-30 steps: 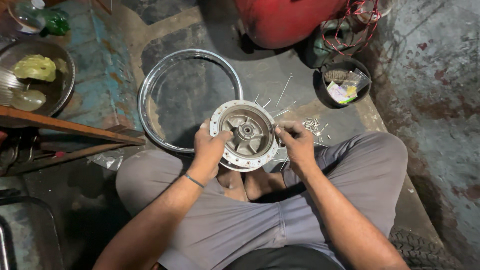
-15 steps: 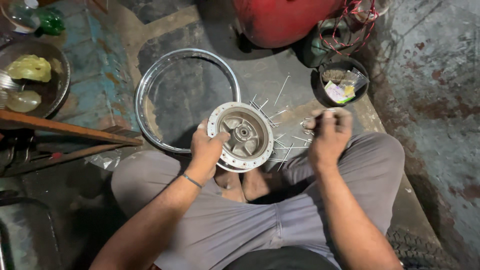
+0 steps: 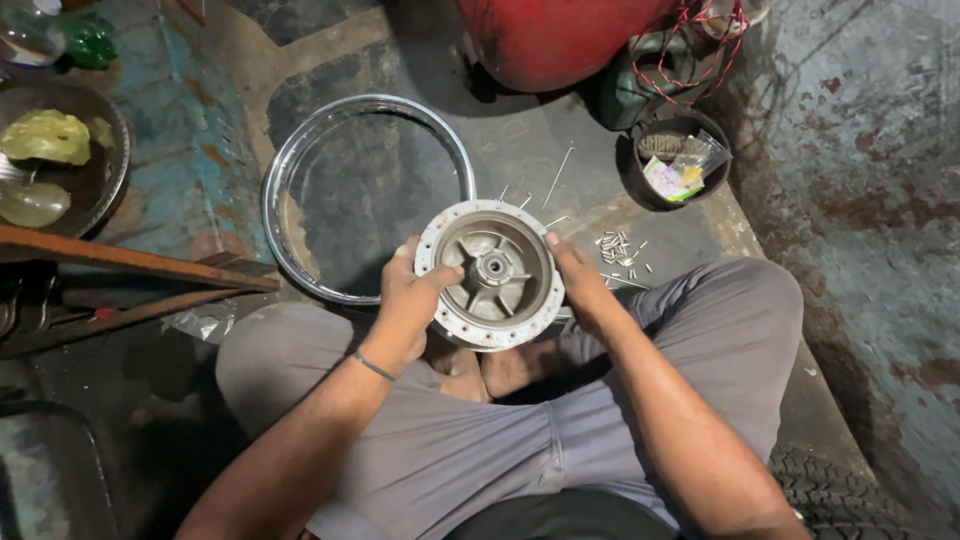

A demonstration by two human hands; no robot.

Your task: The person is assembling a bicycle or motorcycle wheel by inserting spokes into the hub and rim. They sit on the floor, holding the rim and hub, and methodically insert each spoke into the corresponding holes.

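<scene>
A round metal wheel hub (image 3: 492,272) with holes around its flange rests over my crossed legs. My left hand (image 3: 410,300) grips its left edge, thumb on the face. On the hub's right edge lies my right hand (image 3: 578,280), fingers closed around the rim. Thin spokes (image 3: 556,178) stick out from behind the hub. A bare chrome wheel rim (image 3: 290,160) lies flat on the floor just beyond the hub.
Small spoke nipples (image 3: 618,250) are scattered on the floor right of the hub. A dark bowl (image 3: 680,160) with packets stands at upper right, near a red tank (image 3: 560,40). A pan (image 3: 100,170) with yellow-green pieces and wooden bars (image 3: 130,262) lie left. A tyre (image 3: 830,490) shows at lower right.
My right hand, which had reached out to the right over the small nipples half a second ago, has come back onto the hub's right edge. The left hand has kept its hold.
</scene>
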